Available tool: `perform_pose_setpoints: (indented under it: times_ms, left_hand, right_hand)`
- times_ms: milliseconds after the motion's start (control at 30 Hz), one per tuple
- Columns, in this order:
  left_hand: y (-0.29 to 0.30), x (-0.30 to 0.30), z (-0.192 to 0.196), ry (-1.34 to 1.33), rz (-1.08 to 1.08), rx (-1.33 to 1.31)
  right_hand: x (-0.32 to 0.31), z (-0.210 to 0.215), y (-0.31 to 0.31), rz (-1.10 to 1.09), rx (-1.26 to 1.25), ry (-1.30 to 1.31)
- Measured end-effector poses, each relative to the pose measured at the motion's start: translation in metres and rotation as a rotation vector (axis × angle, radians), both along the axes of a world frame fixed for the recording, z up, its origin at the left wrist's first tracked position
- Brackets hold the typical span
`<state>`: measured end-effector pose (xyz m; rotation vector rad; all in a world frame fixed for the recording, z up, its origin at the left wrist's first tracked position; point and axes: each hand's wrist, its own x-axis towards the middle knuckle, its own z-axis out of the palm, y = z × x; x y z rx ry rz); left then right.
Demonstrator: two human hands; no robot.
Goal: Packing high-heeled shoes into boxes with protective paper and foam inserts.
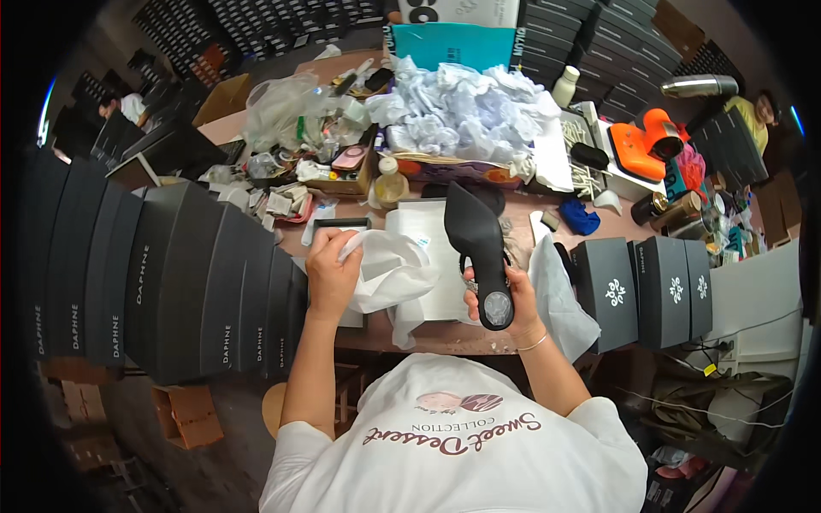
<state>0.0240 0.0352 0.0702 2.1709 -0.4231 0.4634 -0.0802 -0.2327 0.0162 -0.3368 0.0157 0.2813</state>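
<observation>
Your right hand (pixel 513 295) grips the black shoe (pixel 479 248) sole-up — your left hand (pixel 332 269) clutches white tissue (pixel 389 269); wrapping looks barely begun — shoe bare, unboxed.

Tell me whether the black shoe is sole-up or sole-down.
Sole-up: the black shoe shows its smooth sole and a round sticker near the end gripped by the right hand.

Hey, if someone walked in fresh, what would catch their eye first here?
Probably the black pointed shoe, sole up, held in the right hand at centre, while the left hand grips white tissue paper. Next, the leaning row of dark grey boxes at left and the crumpled white paper heap behind.
</observation>
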Motion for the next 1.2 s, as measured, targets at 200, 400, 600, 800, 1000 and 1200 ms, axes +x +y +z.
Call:
perform_pose_setpoints:
  times_ms: [200,400,600,800,1000,1200]
  left_hand:
    - [-0.034,0.011,-0.028,0.085,-0.035,0.039]
    - [-0.029,0.036,-0.019,0.089,-0.159,0.0]
    - [-0.043,0.036,-0.044,0.207,-0.48,0.026]
    - [-0.057,0.001,-0.105,0.75,-0.361,-0.177]
    - [-0.057,0.045,-0.107,0.709,-0.15,-0.628]
    - [-0.078,0.013,-0.027,0.252,-0.476,-0.164]
  right_hand:
    - [-0.003,-0.012,-0.02,0.048,0.151,-0.059]
    - [0.003,-0.004,0.003,0.036,0.207,-0.095]
    - [-0.006,-0.015,0.02,0.067,0.239,-0.06]
    - [-0.017,-0.033,0.031,0.153,0.134,0.042]
    - [-0.034,0.004,0.005,0.234,-0.254,0.037]
    - [-0.003,0.031,0.015,0.323,-1.044,-0.06]
